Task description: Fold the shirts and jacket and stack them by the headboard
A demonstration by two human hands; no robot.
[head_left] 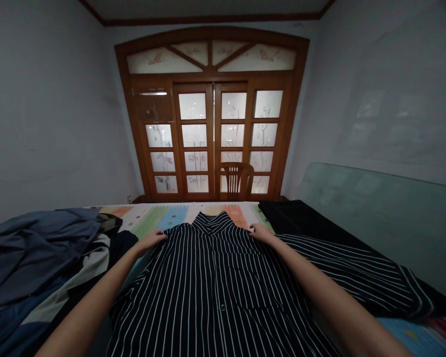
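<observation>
the black, white-striped cloth shirt [204, 282] lies front up across the multicoloured patterned bedsheet [148, 222], its striped collar [212, 222] pointing away from the person. the left hand [154, 240] pinches one shoulder and the right hand [260, 233] the other, set well apart. an even, gentle outward pull seems best for keeping the shoulders level, easing creases around the chest pocket [260, 280] without skewing the stripes. a heap of grey and dark clothes [40, 243] lies at left, a flat black garment [297, 218] at right near a pale green board [357, 203]. beyond stand a slatted wooden chair [236, 166] and glass-paned brown wooden doors [211, 134].
</observation>
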